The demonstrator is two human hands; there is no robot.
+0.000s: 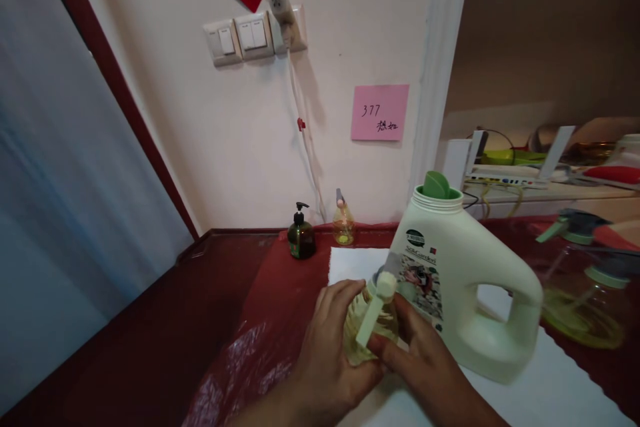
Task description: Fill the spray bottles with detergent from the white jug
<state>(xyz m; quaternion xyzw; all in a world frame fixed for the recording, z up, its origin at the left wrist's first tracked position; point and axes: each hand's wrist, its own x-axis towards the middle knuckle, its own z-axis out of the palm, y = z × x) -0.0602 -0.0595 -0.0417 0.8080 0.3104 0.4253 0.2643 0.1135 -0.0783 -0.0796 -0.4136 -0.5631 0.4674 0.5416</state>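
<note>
A small clear spray bottle with yellowish liquid is held between both hands, its pale green trigger turned toward me. My left hand wraps around its left side. On the other side, my right hand grips the bottle, with the thumb close to the trigger's lower end. Just behind the right hand stands a large pale green jug with a handle. A green piece sticks up from the jug's open neck. White paper lies under the jug and below the hands.
By the wall stand a dark pump bottle and a small spray bottle. Blurred spray bottles with yellow liquid stand at the right. A plugged-in cord hangs down the wall. Red plastic sheeting covers part of the table.
</note>
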